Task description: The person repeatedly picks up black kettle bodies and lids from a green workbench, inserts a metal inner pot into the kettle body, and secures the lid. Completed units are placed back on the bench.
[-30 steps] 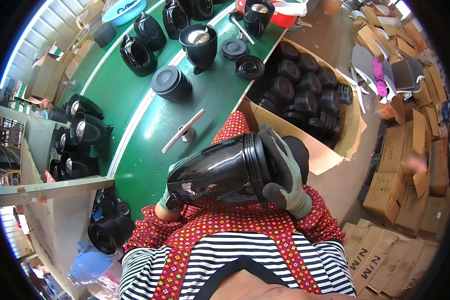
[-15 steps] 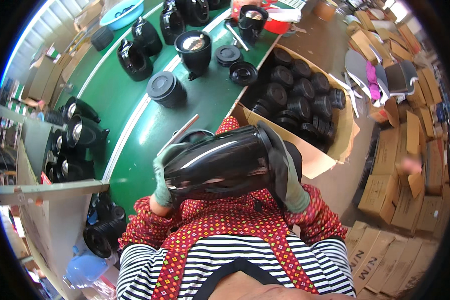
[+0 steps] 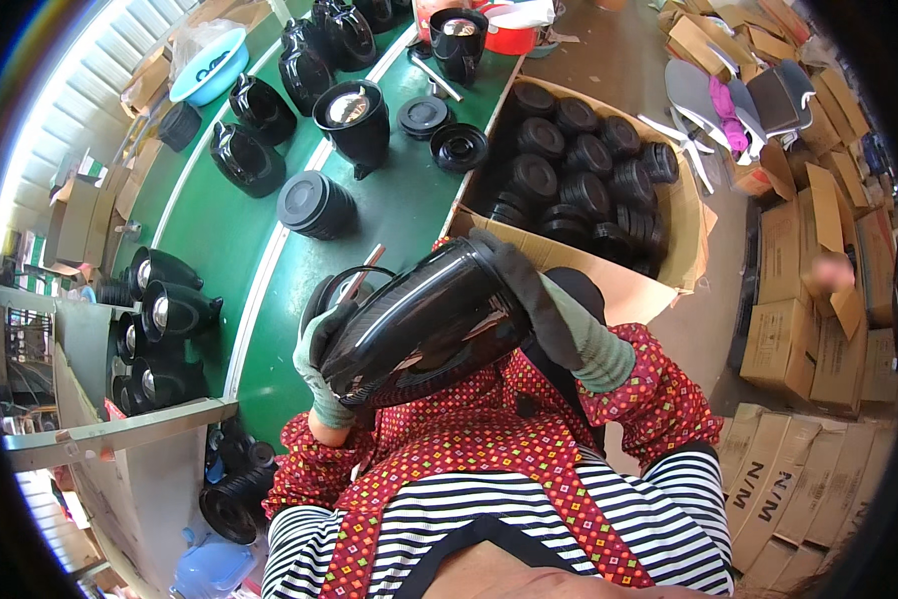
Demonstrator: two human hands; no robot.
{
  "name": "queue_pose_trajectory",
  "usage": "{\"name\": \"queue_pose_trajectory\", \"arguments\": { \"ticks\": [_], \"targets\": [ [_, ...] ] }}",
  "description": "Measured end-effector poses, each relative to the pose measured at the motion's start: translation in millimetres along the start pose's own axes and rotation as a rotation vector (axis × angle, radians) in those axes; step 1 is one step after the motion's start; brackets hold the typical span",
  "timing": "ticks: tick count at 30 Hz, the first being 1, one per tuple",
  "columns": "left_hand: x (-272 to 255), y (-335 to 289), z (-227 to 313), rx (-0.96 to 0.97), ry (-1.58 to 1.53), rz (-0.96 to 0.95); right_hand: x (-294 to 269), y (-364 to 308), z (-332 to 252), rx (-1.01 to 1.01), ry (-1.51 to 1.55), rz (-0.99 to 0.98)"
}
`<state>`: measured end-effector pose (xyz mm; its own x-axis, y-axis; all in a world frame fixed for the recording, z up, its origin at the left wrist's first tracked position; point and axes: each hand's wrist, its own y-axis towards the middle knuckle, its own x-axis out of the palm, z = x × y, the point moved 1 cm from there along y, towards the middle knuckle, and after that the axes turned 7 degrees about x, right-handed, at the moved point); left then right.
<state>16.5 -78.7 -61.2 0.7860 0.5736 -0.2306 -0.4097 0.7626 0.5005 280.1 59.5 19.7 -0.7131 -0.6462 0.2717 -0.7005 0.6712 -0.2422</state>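
A glossy black jug body (image 3: 424,324) lies sideways across my lap, its right end raised. My left hand (image 3: 316,374), in a green glove with dark palm, grips its lower left end. My right hand (image 3: 554,314), gloved alike, is wrapped round the upper right end. A thin rod (image 3: 362,275) sticks up beside my left fingers; I cannot tell whether they hold it. Just beyond my left hand, a round black part (image 3: 334,290) is partly hidden by the jug body. Beyond it on the green table stands a stack of round black lids (image 3: 316,205).
Black jugs (image 3: 354,125) with silvery insides stand farther along the green table (image 3: 204,195). A cardboard box (image 3: 688,235) full of black lids sits to the right. At the back left is a blue basin (image 3: 212,75). Cartons (image 3: 783,344) are piled at far right.
The jug body has tilted more, its right end now higher and its left end lower, with both hands still on it. The whole view has shifted slightly.
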Motion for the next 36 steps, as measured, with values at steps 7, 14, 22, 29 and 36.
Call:
{"name": "queue_pose_trajectory", "arguments": {
  "ticks": [7,14,22,29,36],
  "targets": [
    [14,-2,-2,-0.014,-0.011,0.030,-21,23,23,-0.119,-0.017,-0.037],
    [16,-6,-18,-0.226,-0.228,-0.403,8,-6,5,-0.490,-0.440,0.164],
    [5,19,10,0.149,0.034,-0.334,6,7,22,-0.153,0.106,0.163],
    [-19,54,33,-0.173,-0.132,-0.372,-10,-16,9,0.035,0.029,0.025],
    [-1,44,24,-0.022,-0.122,-0.343,9,-4,46,-0.319,0.149,0.002]
  ]
}}
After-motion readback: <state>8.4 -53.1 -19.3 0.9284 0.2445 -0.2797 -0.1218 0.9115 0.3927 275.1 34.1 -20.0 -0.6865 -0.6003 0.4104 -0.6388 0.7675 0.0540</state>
